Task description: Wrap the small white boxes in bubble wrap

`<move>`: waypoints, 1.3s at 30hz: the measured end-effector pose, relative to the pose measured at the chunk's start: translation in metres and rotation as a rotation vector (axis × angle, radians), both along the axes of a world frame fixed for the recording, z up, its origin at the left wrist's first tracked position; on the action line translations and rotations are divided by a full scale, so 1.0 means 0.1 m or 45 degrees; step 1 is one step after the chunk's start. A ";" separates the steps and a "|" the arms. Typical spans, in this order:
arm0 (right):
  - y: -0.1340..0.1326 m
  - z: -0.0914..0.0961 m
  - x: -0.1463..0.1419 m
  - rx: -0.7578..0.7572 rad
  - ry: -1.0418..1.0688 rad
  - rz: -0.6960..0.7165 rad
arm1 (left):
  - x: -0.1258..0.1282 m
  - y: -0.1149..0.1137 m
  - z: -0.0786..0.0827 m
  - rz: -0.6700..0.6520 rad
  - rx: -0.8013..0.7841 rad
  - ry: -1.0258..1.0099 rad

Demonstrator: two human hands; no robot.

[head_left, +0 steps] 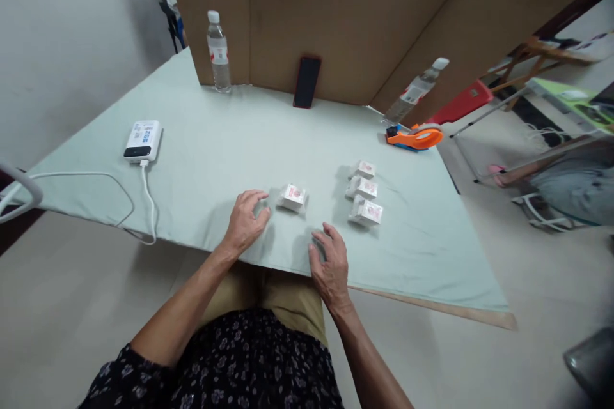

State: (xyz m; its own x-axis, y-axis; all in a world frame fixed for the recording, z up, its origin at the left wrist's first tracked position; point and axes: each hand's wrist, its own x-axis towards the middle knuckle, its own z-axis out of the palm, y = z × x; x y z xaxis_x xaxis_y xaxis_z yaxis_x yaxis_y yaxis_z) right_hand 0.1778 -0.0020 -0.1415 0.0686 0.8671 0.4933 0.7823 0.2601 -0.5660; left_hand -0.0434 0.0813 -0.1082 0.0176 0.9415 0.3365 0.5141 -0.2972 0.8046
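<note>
A small white box in clear plastic wrap (293,197) lies on the pale green cloth between my two hands, a little farther off than they are. My left hand (246,220) hovers or rests just left of it, fingers apart and holding nothing. To the near right of that box is my right hand (330,261), its fingers also spread with nothing in them. Three more wrapped boxes stand in a row at the right: a near one (368,212), a middle one (364,188) and a far one (365,169).
Cardboard panels (336,13) wall off the table's back. Before them stand a water bottle (219,57), a phone (307,82) and a tilted second bottle (415,94). An orange tape dispenser (415,137) sits back right. A power bank (144,139) with a white cable (148,195) lies left.
</note>
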 end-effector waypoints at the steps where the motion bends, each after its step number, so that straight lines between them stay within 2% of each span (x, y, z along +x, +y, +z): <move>1: 0.01 0.02 0.01 -0.019 0.040 0.008 | 0.05 0.07 0.03 -0.019 -0.029 -0.018; 6: 0.25 0.27 0.07 -0.066 0.186 0.114 | 0.25 0.43 0.11 -0.041 -0.110 -0.113; 9: 0.55 0.44 0.12 -0.007 0.132 0.208 | 0.36 0.62 0.07 -0.062 -0.155 -0.232; 12: 0.85 0.51 0.16 0.017 0.047 0.307 | 0.40 0.73 -0.01 -0.083 -0.222 -0.375; 18: 1.14 0.48 0.18 -0.042 -0.134 0.423 | 0.29 0.68 -0.09 -0.168 -0.162 -0.342; 24: 1.21 0.50 0.13 -0.075 -0.297 0.421 | 0.33 0.59 -0.09 -0.252 -0.075 -0.099; 32: 1.29 0.56 0.05 -0.090 -0.392 0.449 | 0.37 0.58 -0.12 -0.300 -0.069 -0.097; 35: 1.36 0.58 0.02 -0.099 -0.388 0.435 | 0.37 0.57 -0.10 -0.324 -0.072 -0.103; 39: 1.47 0.62 0.00 -0.111 -0.230 0.394 | 0.38 0.56 -0.08 -0.373 -0.065 -0.110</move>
